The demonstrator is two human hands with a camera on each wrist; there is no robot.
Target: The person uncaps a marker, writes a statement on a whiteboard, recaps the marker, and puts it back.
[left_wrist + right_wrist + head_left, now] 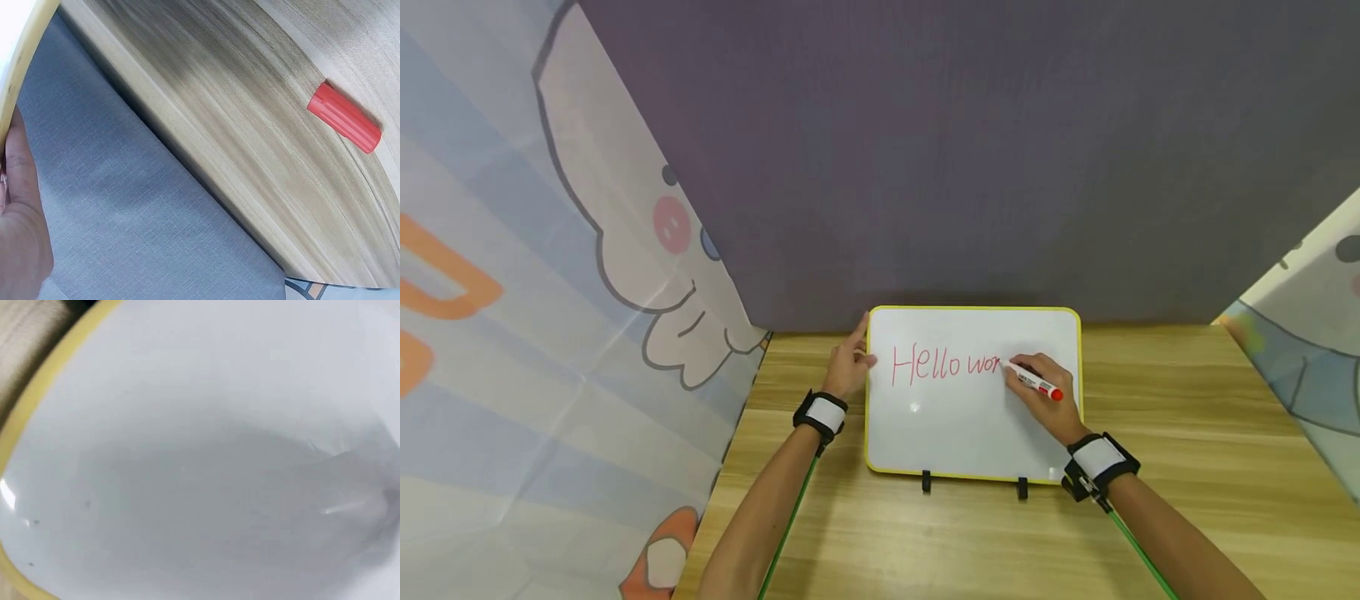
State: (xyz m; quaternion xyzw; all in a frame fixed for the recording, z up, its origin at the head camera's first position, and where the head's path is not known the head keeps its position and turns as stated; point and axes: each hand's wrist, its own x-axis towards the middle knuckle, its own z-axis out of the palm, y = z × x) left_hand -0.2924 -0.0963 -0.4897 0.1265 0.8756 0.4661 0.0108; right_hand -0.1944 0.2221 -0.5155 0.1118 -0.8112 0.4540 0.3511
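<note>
A whiteboard (955, 425) with a yellow frame stands propped up, and the red handwriting (946, 364) on it reads "Hello wor". At its left edge, my left hand (848, 368) grips the frame, thumb toward the front and index finger stretched up along the side. My right hand (1047, 397) pinches a white marker (1032, 379) with a red end, its tip at the last letter. A red marker cap (345, 117) lies on the wooden surface in the left wrist view. The right wrist view has only the board's glossy face (187, 487) with a blurred reflection.
Two black feet (927, 481) hold the board's lower edge on the wood-grain table (1195, 433). Behind it rises a dark grey fabric panel (970, 167). Cartoon-printed sheeting (550, 333) borders the left side, with more on the right.
</note>
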